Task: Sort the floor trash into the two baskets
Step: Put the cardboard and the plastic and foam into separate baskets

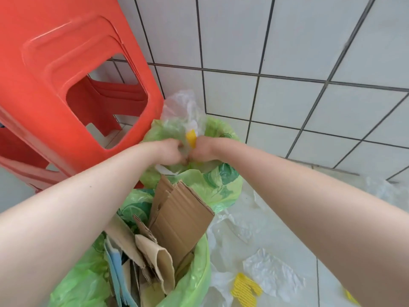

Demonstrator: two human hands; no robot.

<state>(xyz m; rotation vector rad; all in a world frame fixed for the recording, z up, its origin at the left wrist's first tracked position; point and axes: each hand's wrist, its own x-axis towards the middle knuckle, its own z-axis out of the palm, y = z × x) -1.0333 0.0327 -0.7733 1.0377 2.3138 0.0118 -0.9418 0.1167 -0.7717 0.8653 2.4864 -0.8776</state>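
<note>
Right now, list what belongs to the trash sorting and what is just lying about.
Job: both hands gripping clear plastic over the far basket; near basket holding cardboard; floor plastic; yellow foam net.
Lying about: red stools.

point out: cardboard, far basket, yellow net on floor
cardboard (181, 220): head view, flat face of the big sheet.
far basket (223, 185): head view, green liner on its near right side.
yellow net (244, 289): head view, middle of the ribbed piece.
</note>
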